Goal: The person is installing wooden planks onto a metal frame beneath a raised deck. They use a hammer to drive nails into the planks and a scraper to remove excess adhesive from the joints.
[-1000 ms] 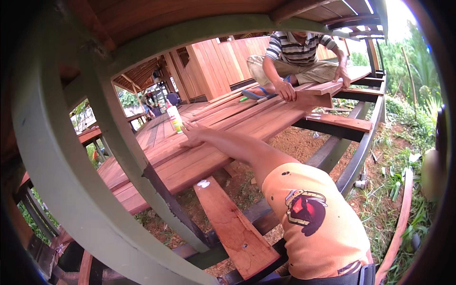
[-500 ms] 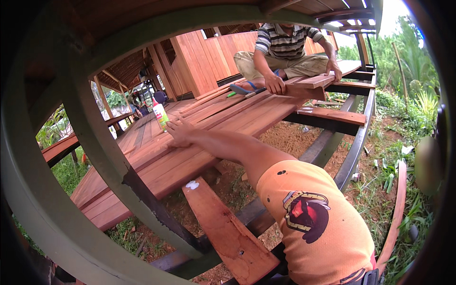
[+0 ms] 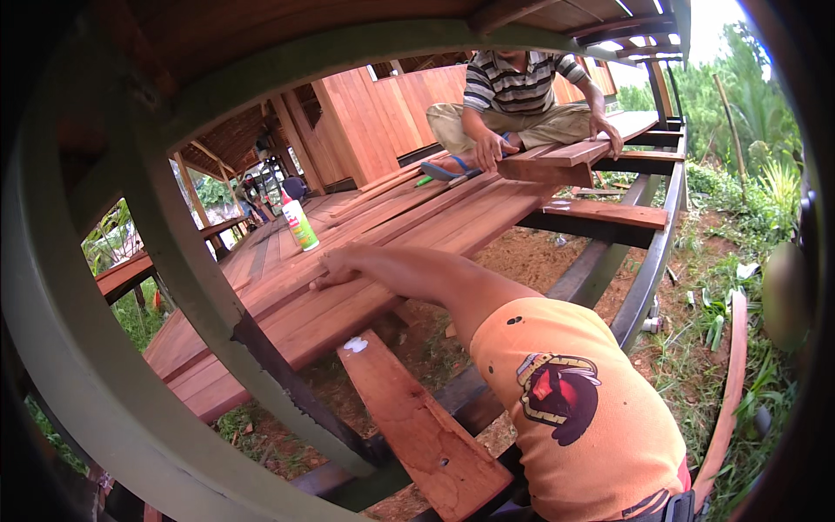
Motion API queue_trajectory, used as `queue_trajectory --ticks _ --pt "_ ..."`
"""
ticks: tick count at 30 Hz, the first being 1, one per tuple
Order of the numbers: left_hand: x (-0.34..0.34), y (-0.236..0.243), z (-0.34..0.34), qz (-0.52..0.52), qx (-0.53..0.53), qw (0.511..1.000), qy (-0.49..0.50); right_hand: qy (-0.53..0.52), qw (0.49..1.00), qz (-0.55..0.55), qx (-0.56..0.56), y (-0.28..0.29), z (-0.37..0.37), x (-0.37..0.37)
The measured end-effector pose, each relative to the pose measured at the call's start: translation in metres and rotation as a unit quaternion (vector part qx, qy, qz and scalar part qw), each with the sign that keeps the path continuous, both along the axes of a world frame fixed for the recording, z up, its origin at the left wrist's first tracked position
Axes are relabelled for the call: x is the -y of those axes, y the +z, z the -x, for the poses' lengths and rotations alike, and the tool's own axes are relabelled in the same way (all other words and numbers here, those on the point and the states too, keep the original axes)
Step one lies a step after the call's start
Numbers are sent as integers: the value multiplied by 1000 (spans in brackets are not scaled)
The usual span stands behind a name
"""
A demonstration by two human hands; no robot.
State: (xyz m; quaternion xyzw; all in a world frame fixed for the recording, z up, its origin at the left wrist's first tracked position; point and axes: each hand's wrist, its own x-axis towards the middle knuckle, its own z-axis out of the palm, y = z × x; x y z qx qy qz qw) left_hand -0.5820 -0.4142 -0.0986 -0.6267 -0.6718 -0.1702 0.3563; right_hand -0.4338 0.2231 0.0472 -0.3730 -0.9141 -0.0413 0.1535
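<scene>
My right hand (image 3: 335, 268), reaching from the lower right in an orange printed sleeve (image 3: 565, 383), has bent fingers gripping the edge of a long reddish plank (image 3: 409, 235). Just beyond it a white and green bottle (image 3: 300, 226) with a red tip stands upright on the boards. Below, a short board (image 3: 409, 418) with a white blob (image 3: 355, 344) lies across the dark frame (image 3: 635, 304). Opposite me, a seated person in a striped shirt (image 3: 513, 87) holds short planks (image 3: 565, 155) with both hands. My left hand is out of sight.
Green posts (image 3: 200, 270) stand close on the left beneath a low overhead beam (image 3: 348, 39). A wooden wall (image 3: 374, 113) is behind the deck. Open joists (image 3: 626, 233) lie at the right over soil and grass (image 3: 696, 365), where a long offcut (image 3: 731, 391) lies.
My right hand's fingers, spread near the bottle earlier, have drawn back and down, curling onto the plank edge. The view has shifted, and the other person's hands have moved slightly on the planks.
</scene>
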Motion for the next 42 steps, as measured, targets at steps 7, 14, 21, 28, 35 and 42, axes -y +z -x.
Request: queue_trajectory --ticks 7,14,21,28,35,42 --pt "-1 -1 -3 -15 -6 1000 -8 -22 997 -74 4 -4 2 0" --pt "-4 4 -7 -36 -17 999 -28 56 959 -253 -119 9 0 -10" --pt "-17 27 -28 -69 -9 996 -63 -9 986 -168 -24 4 -1 -4" --pt "-24 39 -42 -98 10 992 -74 5 999 22 27 3 1 -39" --pt "-28 46 -54 -87 44 993 -64 -1 995 -96 -32 1 6 -29" --pt "-24 42 -52 -90 33 994 -54 15 998 52 18 -8 -31 -26"
